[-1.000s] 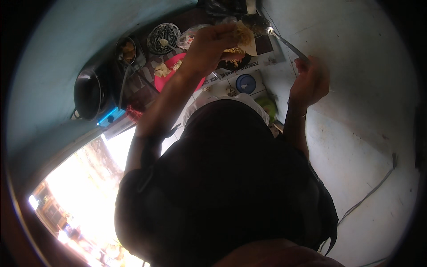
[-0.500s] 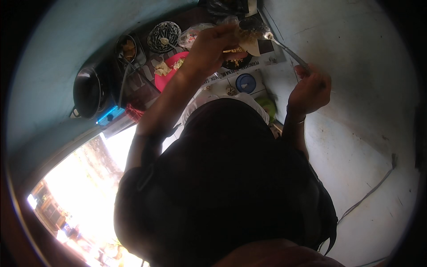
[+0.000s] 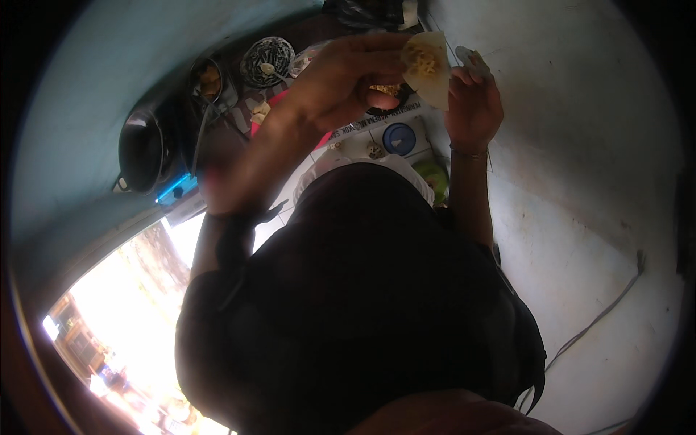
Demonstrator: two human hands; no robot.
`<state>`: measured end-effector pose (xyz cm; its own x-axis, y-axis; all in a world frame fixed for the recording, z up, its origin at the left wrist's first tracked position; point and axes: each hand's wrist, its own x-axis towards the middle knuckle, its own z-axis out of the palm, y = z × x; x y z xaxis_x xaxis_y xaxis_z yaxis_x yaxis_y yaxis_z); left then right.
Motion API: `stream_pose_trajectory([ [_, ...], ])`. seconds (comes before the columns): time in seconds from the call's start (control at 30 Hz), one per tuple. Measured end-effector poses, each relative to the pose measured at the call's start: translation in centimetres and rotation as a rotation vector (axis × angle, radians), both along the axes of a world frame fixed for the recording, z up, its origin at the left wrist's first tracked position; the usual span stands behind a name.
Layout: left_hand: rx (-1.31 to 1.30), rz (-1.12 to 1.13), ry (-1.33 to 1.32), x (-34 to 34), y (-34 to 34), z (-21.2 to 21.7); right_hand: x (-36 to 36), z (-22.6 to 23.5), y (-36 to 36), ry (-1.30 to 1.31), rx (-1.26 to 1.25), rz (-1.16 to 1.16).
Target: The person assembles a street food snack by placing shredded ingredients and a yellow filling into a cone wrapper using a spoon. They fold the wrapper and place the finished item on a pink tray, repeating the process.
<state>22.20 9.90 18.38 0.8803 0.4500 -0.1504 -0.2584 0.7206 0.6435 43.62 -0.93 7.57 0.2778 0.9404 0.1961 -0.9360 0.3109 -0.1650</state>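
Note:
My left hand [image 3: 344, 80] holds a thin pale dough wrapper [image 3: 436, 93] by its edge, with the thumb apart below. A clump of crumbly yellowish filling [image 3: 425, 61] lies on the wrapper. Close beside its right edge is my right hand [image 3: 475, 109], fingers raised and curled around a metal spoon. Only a greyish rounded end of the spoon [image 3: 462, 54] shows clearly above the fingers. Beneath my left hand, a dark bowl of yellowish crumbs [image 3: 389, 90] is partly covered. My left forearm hides much of a pink plate [image 3: 277, 100] with pale folded wrappers [image 3: 261, 112].
A dark pan [image 3: 143, 152] stands on the left by a blue-lit stove edge [image 3: 176, 188]. Farther back are a container of brown pieces [image 3: 210, 80] and a white-smeared bowl [image 3: 267, 61] with a spoon. A blue round lid [image 3: 399, 138] lies below the counter edge. The wall [image 3: 565, 145] rises close on the right.
The wrapper with filling has come up and right, tilted into view. My right hand has moved up and left toward it, and the spoon has swung from pointing left to nearly upright.

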Motion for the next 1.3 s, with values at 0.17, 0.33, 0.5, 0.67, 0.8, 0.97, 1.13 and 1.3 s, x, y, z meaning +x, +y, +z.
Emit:
stream_pose_trajectory([
  [0.17, -0.027, -0.033, 0.007, 0.6, -0.6, 1.4, -0.4, 1.2, 1.0, -0.099, -0.151, -0.021],
  [0.33, -0.022, -0.081, 0.027, 1.2, -1.3, 2.3, 0.1, 0.8, 2.4, -0.365, 0.019, -0.038],
  [0.5, -0.038, -0.121, -0.004, 1.9, -1.5, 2.1, 1.4, -0.5, 3.5, -0.527, 0.051, -0.066],
  [0.67, -0.015, -0.128, 0.015, 2.1, -1.8, 1.8, 1.0, -0.7, 2.6, -0.726, -0.185, -0.329],
  [0.8, -0.010, -0.158, -0.011, 2.3, -1.9, 1.8, 1.0, -0.3, 2.3, -0.621, -0.142, -0.239],
  [0.97, -0.014, -0.145, 0.041, 2.4, -2.1, 2.2, 1.4, -0.7, 1.9, -0.734, -0.267, -0.348],
  [1.13, -0.001, -0.145, 0.060, 2.5, -2.0, 2.2, 2.3, -1.5, 1.6, -0.580, -0.246, -0.254],
  [1.3, 0.037, -0.132, 0.076, 2.4, -1.5, 1.3, 2.1, -1.4, 1.6, -0.266, -0.046, -0.075],
])
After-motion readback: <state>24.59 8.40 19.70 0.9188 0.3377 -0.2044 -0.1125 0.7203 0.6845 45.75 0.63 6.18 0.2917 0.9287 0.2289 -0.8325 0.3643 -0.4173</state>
